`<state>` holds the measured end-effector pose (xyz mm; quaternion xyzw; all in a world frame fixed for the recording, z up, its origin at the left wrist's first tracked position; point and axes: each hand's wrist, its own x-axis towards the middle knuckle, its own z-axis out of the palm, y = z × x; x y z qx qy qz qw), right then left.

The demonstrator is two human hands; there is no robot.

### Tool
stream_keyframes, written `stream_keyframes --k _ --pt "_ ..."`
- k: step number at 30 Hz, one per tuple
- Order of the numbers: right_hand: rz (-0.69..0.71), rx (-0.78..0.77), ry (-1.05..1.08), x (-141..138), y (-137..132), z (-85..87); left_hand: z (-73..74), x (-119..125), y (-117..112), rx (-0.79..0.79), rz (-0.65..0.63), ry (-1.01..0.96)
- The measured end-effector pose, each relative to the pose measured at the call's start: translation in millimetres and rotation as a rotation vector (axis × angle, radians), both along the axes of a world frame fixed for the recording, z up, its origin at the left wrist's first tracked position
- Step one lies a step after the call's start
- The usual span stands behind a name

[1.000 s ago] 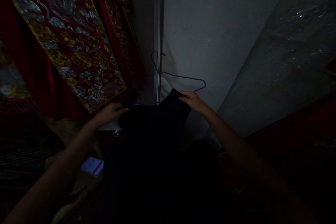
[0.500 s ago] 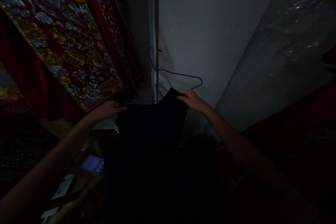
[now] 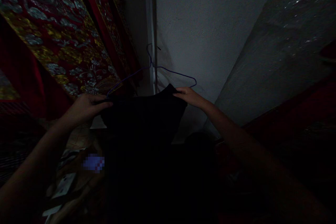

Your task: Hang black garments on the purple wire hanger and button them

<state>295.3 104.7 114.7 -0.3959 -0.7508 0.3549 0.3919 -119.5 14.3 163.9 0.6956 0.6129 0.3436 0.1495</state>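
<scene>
A black garment (image 3: 143, 119) hangs in front of me in dim light, half on a thin purple wire hanger (image 3: 170, 72). My left hand (image 3: 85, 106) is closed on the garment's left shoulder and the hanger's left end. My right hand (image 3: 186, 96) pinches the garment's right shoulder just below the hanger's right arm. The hanger's hook (image 3: 150, 51) points up in front of a pale vertical pole (image 3: 151, 24). The garment's lower part fades into darkness.
Red cloths with gold and silver embroidery (image 3: 52, 35) hang at the left. A white wall (image 3: 199, 21) is behind, and a glittery grey sheet (image 3: 283, 49) slants at the right. A lit phone screen (image 3: 93, 162) and paper slips (image 3: 64, 185) lie below left.
My left hand has moved left and pulled the garment's left shoulder wider along the hanger. The hanger and my right hand have shifted slightly left and up in view.
</scene>
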Motion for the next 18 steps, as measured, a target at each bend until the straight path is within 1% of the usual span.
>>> stream_keyframes --k 2,3,5,8,10,12,14,16,18 --pt "0.015 -0.04 -0.003 0.8 -2.8 5.6 9.6 0.4 -0.1 -0.009 -0.075 0.05" --pt "0.021 -0.062 0.004 1.0 -4.5 7.6 14.0 3.4 1.2 0.039 -0.098 0.05" --pt "0.033 -0.121 0.043 0.5 -8.6 8.5 21.6 15.0 6.7 0.184 -0.109 0.061" --pt "0.051 -0.212 0.121 -3.7 -15.6 1.6 28.8 40.0 22.0 0.35 -0.093 0.151" --pt "0.067 -0.194 0.135 -6.4 -19.2 -5.3 30.1 54.3 35.6 0.416 -0.081 0.197" --pt "0.074 -0.092 0.094 -6.1 -20.5 -10.3 28.5 62.2 49.2 0.435 -0.117 0.222" --pt "0.037 0.069 0.019 -1.5 -18.4 -11.7 25.1 63.2 60.5 0.403 -0.183 0.247" --pt "-0.1 0.261 -0.002 6.6 -12.4 -10.0 21.9 59.2 68.6 0.365 -0.229 0.286" --pt "-0.307 0.403 0.061 16.3 -3.2 -6.9 21.0 53.4 74.4 0.375 -0.262 0.319"
